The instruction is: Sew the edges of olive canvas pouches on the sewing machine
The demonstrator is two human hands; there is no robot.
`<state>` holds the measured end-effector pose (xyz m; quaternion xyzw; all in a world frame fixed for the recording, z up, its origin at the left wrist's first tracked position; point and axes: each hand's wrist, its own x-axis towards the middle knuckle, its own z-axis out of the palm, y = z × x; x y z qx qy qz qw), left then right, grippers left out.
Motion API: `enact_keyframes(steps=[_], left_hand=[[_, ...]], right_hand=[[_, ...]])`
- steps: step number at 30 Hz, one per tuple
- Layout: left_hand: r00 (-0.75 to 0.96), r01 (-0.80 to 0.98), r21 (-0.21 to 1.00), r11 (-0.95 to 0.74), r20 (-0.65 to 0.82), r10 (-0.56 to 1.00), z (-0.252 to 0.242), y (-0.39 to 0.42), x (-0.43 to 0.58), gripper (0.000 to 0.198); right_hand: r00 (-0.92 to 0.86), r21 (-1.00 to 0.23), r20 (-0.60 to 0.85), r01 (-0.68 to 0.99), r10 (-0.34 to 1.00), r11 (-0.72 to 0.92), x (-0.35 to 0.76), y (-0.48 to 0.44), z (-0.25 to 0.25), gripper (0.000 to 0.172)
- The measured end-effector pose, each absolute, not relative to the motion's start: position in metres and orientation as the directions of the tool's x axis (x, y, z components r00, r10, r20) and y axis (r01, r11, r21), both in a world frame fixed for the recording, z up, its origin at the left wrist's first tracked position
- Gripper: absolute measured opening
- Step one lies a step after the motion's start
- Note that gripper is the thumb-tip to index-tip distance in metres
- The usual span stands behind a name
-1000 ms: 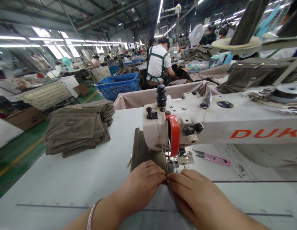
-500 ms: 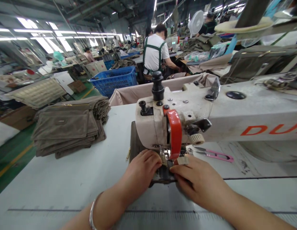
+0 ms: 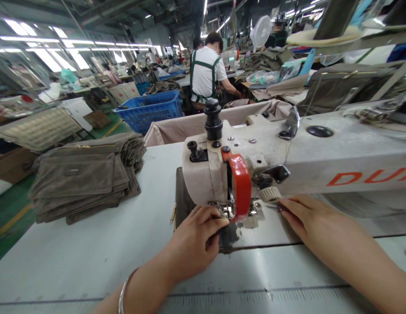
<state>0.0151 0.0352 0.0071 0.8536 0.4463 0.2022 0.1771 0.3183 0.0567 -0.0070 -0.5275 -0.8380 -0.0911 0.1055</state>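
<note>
My left hand (image 3: 199, 237) is closed on the dark fabric piece (image 3: 181, 192) at the needle area, just left of the red guard (image 3: 241, 187). The fabric lies partly under the head of the white sewing machine (image 3: 203, 174), with a gold zipper pull (image 3: 173, 213) at its left edge. Right of the needle, my right hand (image 3: 307, 218) has its fingers closed on the thread snips (image 3: 273, 206). Only the metal blades of the snips show; their handle is hidden by the hand.
A stack of folded grey-brown fabric pieces (image 3: 81, 179) lies on the white table (image 3: 124, 244) at the left. Behind stand a blue basket (image 3: 150, 111) and a pink cloth-lined bin (image 3: 170, 131). A person (image 3: 206, 69) works beyond them.
My right hand has left the fabric and moved right onto the snips, which lay on the machine bed before. My left hand stays at the fabric. The view has shifted slightly.
</note>
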Motion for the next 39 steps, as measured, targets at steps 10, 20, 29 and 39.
enact_keyframes(steps=[10,20,29,39], left_hand=[[0.465,0.701,0.513,-0.496,0.199,0.863,0.000,0.046,0.013,0.026],[0.349,0.647,0.637,-0.419,0.241,0.906,-0.003,0.046,0.013,0.016],[0.321,0.728,0.560,-0.395,0.231,0.919,-0.002,0.045,0.019,0.015],[0.362,0.731,0.537,-0.422,0.220,0.906,0.000,0.043,0.020,0.018]], right_hand=[[-0.211,-0.469,0.040,0.859,0.977,0.205,0.294,0.045,0.012,0.019],[-0.405,-0.807,-0.176,0.581,0.897,0.104,0.225,0.024,0.021,0.022],[-0.430,-0.846,-0.330,0.529,0.840,-0.062,0.214,0.022,0.023,0.027],[-0.388,-0.876,-0.421,0.408,0.820,-0.257,0.207,0.026,0.015,0.026]])
